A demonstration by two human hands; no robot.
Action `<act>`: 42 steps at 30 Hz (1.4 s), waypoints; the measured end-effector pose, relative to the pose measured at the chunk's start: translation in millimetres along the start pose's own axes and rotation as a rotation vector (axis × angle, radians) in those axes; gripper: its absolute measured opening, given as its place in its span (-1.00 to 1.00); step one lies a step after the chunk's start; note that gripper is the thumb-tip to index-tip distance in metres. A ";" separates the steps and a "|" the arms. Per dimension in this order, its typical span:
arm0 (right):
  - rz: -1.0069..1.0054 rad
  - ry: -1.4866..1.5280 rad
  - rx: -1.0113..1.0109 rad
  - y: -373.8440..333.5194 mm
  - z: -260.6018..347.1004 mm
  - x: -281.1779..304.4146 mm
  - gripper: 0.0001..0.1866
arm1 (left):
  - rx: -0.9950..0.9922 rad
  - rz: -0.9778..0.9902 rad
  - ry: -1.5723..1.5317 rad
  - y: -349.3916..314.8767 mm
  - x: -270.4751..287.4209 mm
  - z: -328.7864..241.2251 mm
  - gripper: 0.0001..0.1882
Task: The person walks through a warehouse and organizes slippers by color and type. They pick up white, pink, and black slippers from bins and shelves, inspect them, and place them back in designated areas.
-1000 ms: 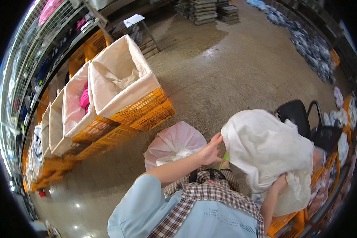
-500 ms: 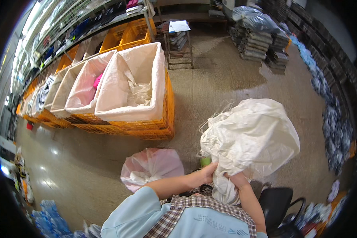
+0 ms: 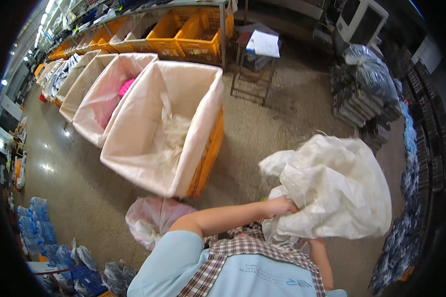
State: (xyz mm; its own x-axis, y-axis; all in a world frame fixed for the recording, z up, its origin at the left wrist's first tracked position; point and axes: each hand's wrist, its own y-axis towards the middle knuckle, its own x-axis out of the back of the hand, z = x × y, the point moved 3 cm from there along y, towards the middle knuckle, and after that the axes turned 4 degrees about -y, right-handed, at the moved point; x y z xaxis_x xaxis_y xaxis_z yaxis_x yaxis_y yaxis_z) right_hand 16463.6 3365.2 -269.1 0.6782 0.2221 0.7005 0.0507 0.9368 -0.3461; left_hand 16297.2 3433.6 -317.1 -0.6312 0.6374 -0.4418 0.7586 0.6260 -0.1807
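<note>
Since the earlier frame, the white sack (image 3: 342, 188) had come down over the right hand (image 3: 316, 243), hiding its fingers, whose state could not be told. It bulged beyond and right of the left fingers (image 3: 288, 203), which gripped its folds. Left of these sat a pinkish bag (image 3: 151, 220); farther off stood a cloth-lined orange crate (image 3: 209, 156).

Floor (image 3: 243, 163): passage between the cloth-lined orange crate's (image 3: 209, 156) right edge and white sack (image 3: 342, 183).
Crate's near corner: pinkish bag (image 3: 156, 218) obstructs.
</note>
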 end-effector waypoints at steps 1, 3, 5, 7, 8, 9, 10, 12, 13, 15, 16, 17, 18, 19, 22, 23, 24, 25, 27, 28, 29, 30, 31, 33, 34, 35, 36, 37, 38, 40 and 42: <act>-0.054 0.022 0.017 31.4 2.6 7.6 -0.23 | 0.018 -0.075 -0.035 19.2 12.5 -26.4 -0.54; -0.097 0.035 0.042 99.2 11.1 24.9 -0.25 | -0.033 -0.106 0.334 54.7 33.3 -91.0 -0.56; -0.086 0.022 0.101 172.9 30.0 46.4 -0.27 | -0.079 -0.135 0.645 83.6 53.5 -156.7 -0.57; -0.025 0.000 0.193 250.4 65.3 67.8 -0.29 | -0.134 -0.251 0.633 101.6 83.6 -214.9 -0.56; 0.029 -0.009 0.247 289.3 90.1 76.5 -0.30 | -0.149 -0.271 0.636 106.5 103.0 -238.5 -0.55; 0.100 -0.025 0.310 326.8 118.6 82.2 -0.31 | -0.232 -0.361 0.614 107.3 126.8 -260.0 -0.55; 0.181 -0.048 0.373 362.0 149.7 84.9 -0.32 | -0.286 -0.437 0.584 105.1 152.3 -276.4 -0.54; 0.382 -0.078 0.527 421.1 216.1 80.8 -0.34 | -0.354 -0.636 0.596 90.4 200.7 -299.5 -0.51; 0.489 -0.084 0.605 444.0 248.6 74.3 -0.35 | -0.275 -0.741 0.563 79.4 221.4 -304.8 -0.54; 0.682 -0.062 0.745 480.6 308.9 52.4 -0.37 | -0.129 -0.947 0.526 53.1 252.6 -311.6 -0.59; 0.784 -0.029 0.833 495.4 337.4 35.9 -0.38 | -0.121 -1.059 0.526 39.7 265.7 -314.4 -0.60; 0.860 0.032 0.963 508.6 366.0 17.3 -0.39 | -0.225 -1.156 0.505 27.6 278.4 -317.8 -0.61; 0.903 0.070 1.082 521.9 394.2 -2.6 -0.40 | -0.324 -1.220 0.403 18.2 293.2 -319.1 -0.55; 0.882 0.207 1.319 532.8 425.1 -18.1 -0.40 | -0.486 -1.257 0.315 11.0 309.3 -321.9 -0.42; 0.918 0.129 1.420 574.3 515.8 -57.9 -0.39 | -0.944 -1.501 0.303 -6.4 362.1 -343.1 -0.48; 0.952 0.031 1.354 589.9 546.9 -67.4 -0.38 | -0.973 -1.601 0.297 -10.7 379.2 -352.8 -0.51; 1.172 0.064 1.219 603.2 576.9 -77.0 -0.33 | -0.994 -1.712 0.284 -16.1 394.0 -362.9 -0.53; 1.212 0.092 1.163 619.5 606.6 -84.0 -0.32 | -1.051 -1.833 0.280 -23.3 406.0 -372.7 -0.54; 1.215 0.139 1.131 654.1 658.2 -106.4 -0.32 | -1.001 -1.999 0.366 -36.4 426.2 -387.8 -0.56; 1.159 0.174 1.175 673.3 680.0 -122.4 -0.34 | -0.953 -2.128 0.367 -44.4 433.9 -390.4 -0.57; 1.103 0.197 1.202 694.0 698.5 -141.8 -0.36 | -0.934 -2.188 0.315 -51.1 440.4 -390.9 -0.53; 1.066 0.224 1.190 715.9 714.4 -163.1 -0.36 | -0.884 -2.198 0.399 -55.3 444.4 -393.3 -0.53; 1.044 0.231 1.127 739.2 728.3 -185.6 -0.37 | -0.790 -2.217 0.469 -58.2 447.2 -395.2 -0.53; 1.003 0.249 0.953 788.6 753.0 -229.3 -0.38 | -0.473 -2.349 0.526 -61.4 450.4 -397.0 -0.73; 0.975 0.268 0.862 815.0 764.6 -249.7 -0.38 | -0.240 -2.449 0.504 -62.3 451.6 -396.5 -0.85; 0.943 0.292 0.771 843.1 775.8 -269.0 -0.39 | -0.166 -2.398 0.358 -60.6 455.9 -394.8 -0.80; 0.903 0.327 0.674 873.4 786.6 -287.1 -0.39 | -0.090 -2.339 0.207 -58.1 461.3 -392.6 -0.71; 0.861 0.365 0.582 905.5 797.2 -303.8 -0.39 | 0.032 -2.316 0.207 -55.8 467.1 -392.7 -0.69; 0.808 0.413 0.494 939.9 807.8 -318.6 -0.40 | 0.152 -2.290 0.207 -53.6 475.2 -392.5 -0.68; 0.695 0.510 0.331 1013.7 829.2 -342.7 -0.41 | 0.314 -2.258 0.221 -49.1 499.4 -393.3 -0.64; 0.566 0.604 0.184 1091.6 851.3 -357.9 -0.42 | 0.392 -2.253 0.247 -43.1 532.9 -400.3 -0.60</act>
State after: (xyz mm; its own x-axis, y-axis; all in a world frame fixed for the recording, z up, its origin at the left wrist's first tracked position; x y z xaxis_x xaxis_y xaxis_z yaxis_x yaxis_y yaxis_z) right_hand 15652.1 4538.4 -366.4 0.8432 0.5373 -0.0191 -0.4989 0.7687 -0.4002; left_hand 15863.5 3926.2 -193.0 -0.1986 -0.6708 0.7146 -0.9790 0.1015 -0.1768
